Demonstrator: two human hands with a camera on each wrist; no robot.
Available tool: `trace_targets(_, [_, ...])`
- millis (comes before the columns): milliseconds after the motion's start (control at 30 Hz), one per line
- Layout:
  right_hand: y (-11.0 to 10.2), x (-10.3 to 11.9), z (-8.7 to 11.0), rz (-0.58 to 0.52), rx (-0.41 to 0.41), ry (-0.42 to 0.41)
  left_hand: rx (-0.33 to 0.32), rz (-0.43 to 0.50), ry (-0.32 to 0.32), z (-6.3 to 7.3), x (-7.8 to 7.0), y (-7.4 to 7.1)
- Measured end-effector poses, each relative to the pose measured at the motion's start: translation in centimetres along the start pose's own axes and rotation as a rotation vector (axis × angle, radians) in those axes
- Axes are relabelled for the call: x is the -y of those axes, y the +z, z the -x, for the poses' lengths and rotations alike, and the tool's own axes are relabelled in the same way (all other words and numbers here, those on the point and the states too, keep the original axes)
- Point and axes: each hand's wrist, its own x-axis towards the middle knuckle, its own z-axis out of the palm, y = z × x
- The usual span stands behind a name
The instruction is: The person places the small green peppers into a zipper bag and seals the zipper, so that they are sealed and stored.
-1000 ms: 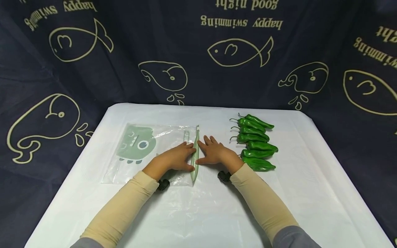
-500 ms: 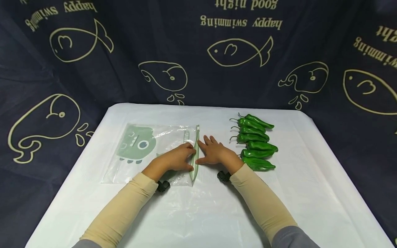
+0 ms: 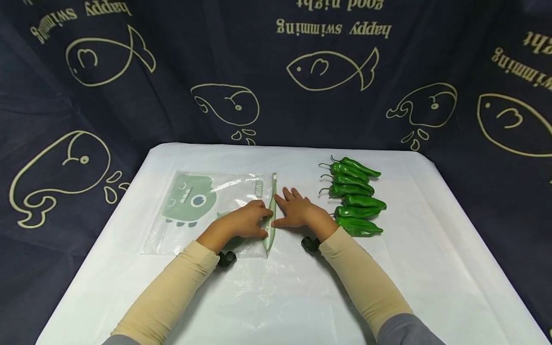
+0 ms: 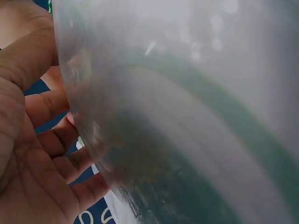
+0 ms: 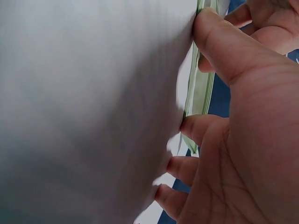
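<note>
A clear zip bag (image 3: 189, 196) with a green cartoon monster print lies flat on the white table, its green-edged opening (image 3: 270, 232) facing right. My left hand (image 3: 243, 221) rests on the bag beside the opening, thumb and fingers spread and slightly bent, tips touching the near side of the green strip. From the other side, my right hand (image 3: 297, 211) lies on the table with straight spread fingers, thumb and index fingertips touching the strip's right edge. In the right wrist view, the thumb (image 5: 224, 42) presses at the green edge (image 5: 202, 88). Clear plastic covers most of the left wrist view.
Several green peppers (image 3: 355, 201) lie in a column right of my right hand, stems pointing left. The white table (image 3: 276, 302) ends at a dark blue cloth (image 3: 267, 72) with fish and whale drawings hanging behind and at the sides.
My left fingers have bent a little more and drawn slightly left at the strip. My right hand has stayed in place. The head view has shifted slightly.
</note>
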Motion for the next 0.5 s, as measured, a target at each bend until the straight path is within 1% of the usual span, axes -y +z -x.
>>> trace_targets(100, [0.03,0.07,0.06,-0.004,-0.006,-0.001,-0.005,0.002,0.01,0.11,-0.04,0.02])
trace_targets(233, [0.08,0.08,0.1,-0.003,-0.008,0.001,-0.007,0.024,0.0,0.15,0.09,0.19])
trace_targets(400, [0.03,0.05,0.11,0.016,-0.015,-0.005,-0.071,0.045,0.007,0.18,0.18,0.34])
trace_targets(500, [-0.03,0.09,0.11,0.02,-0.018,-0.004,-0.108,0.054,-0.004,0.29,-0.09,0.31])
